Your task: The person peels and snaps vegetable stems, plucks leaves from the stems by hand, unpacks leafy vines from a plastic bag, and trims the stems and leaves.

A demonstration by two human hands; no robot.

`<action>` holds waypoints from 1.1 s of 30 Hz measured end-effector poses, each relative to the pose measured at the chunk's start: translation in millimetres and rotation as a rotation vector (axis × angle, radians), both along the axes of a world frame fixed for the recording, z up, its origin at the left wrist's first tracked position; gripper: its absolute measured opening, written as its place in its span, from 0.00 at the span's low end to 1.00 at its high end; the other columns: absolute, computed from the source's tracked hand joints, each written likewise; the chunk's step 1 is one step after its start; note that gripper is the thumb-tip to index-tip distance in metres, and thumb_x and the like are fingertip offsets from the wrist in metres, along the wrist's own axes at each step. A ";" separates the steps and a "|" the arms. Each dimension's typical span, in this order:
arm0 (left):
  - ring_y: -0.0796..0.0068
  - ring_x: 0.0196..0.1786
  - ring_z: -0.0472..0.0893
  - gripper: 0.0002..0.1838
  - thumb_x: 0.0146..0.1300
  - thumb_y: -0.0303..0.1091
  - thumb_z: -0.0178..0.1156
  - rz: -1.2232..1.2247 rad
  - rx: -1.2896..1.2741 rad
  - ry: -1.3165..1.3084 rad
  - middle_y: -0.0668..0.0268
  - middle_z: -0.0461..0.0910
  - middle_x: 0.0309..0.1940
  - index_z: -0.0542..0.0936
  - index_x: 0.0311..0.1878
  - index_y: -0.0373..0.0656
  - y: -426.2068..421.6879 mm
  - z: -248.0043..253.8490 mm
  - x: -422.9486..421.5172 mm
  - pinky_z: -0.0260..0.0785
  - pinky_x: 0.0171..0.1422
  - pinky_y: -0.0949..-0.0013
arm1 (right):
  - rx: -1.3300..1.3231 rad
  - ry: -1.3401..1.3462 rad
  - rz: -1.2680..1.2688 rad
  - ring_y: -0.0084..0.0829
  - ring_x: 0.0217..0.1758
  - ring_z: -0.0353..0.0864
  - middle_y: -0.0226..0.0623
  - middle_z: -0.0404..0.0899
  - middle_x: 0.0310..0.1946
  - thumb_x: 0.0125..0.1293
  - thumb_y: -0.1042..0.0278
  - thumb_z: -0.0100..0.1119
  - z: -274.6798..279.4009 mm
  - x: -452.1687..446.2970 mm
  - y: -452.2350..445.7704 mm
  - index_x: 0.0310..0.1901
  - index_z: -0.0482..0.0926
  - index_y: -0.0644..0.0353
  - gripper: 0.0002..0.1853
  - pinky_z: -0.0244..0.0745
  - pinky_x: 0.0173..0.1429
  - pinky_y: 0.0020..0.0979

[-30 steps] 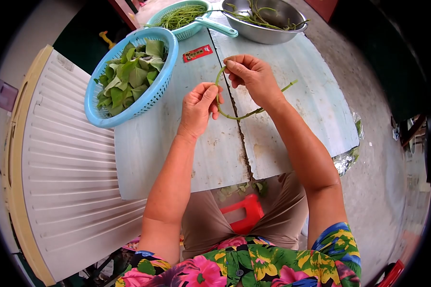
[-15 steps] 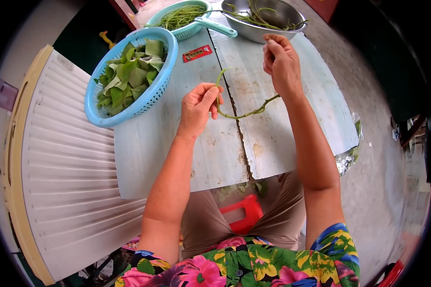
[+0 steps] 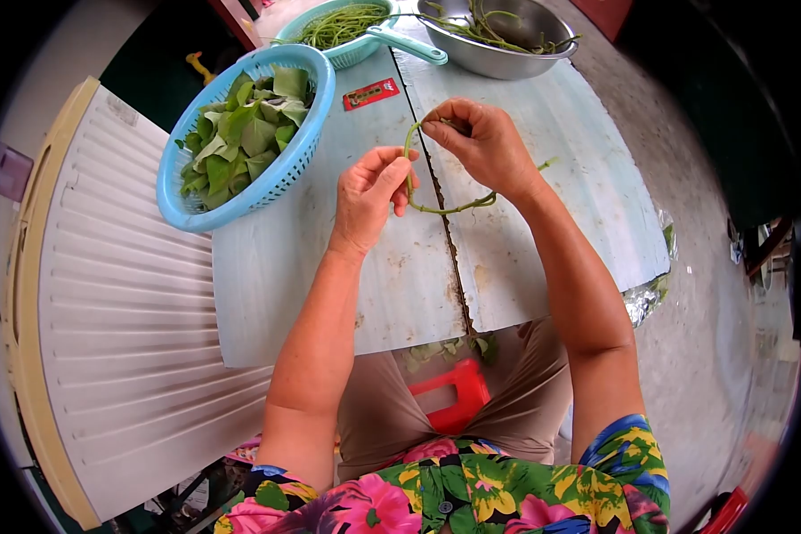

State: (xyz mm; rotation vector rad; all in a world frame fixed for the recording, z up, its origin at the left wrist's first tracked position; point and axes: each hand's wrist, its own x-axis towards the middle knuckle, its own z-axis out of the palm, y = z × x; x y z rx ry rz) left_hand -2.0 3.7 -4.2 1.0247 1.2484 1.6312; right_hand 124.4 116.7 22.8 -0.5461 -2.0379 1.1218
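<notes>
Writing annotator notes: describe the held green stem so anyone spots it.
Find the pale seamed tabletop. Above it, the bare left hand pinches a thin green stem, the bare right hand at its upper end. Unlike green stems heaped in the mint plastic strainer, it's single and U-curved.

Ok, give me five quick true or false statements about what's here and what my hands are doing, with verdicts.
1. The left hand pinches a thin, curved green stem. True.
2. The round light-blue plastic basket holds stems only. False: it holds broad green leaves.
3. A small red rectangular packet lies on the pale blue-grey table. True.
4. The round silver metal bowl is upside down. False: it stands upright, with green stems in it.
5. The right hand is inside the bowl. False: it is over the table, at one end of the curved stem.
</notes>
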 end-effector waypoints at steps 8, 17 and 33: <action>0.84 0.17 0.66 0.12 0.60 0.37 0.52 -0.063 0.051 -0.243 0.65 0.74 0.24 0.75 0.41 0.38 -0.7 -1.5 -5.7 0.55 0.17 0.82 | 0.167 0.026 -0.025 0.19 0.20 0.67 0.31 0.73 0.19 0.54 0.73 0.57 1.7 -2.6 -9.6 0.31 0.77 0.61 0.04 0.64 0.26 0.22; 0.85 0.15 0.65 0.10 0.57 0.38 0.58 -0.050 0.010 -0.201 0.65 0.75 0.22 0.75 0.35 0.40 1.0 -2.6 -1.3 0.53 0.15 0.82 | 0.510 0.008 -0.063 0.33 0.25 0.75 0.29 0.76 0.24 0.49 0.70 0.59 -4.9 -7.5 -12.0 0.27 0.75 0.55 0.03 0.70 0.27 0.29; 0.84 0.16 0.68 0.07 0.59 0.33 0.55 0.024 0.009 -0.231 0.68 0.73 0.21 0.75 0.33 0.39 1.8 -2.9 -3.1 0.57 0.15 0.80 | 0.551 -0.010 -0.104 0.34 0.24 0.76 0.30 0.76 0.24 0.51 0.67 0.58 -11.8 -11.3 -12.5 0.28 0.73 0.54 0.04 0.69 0.26 0.30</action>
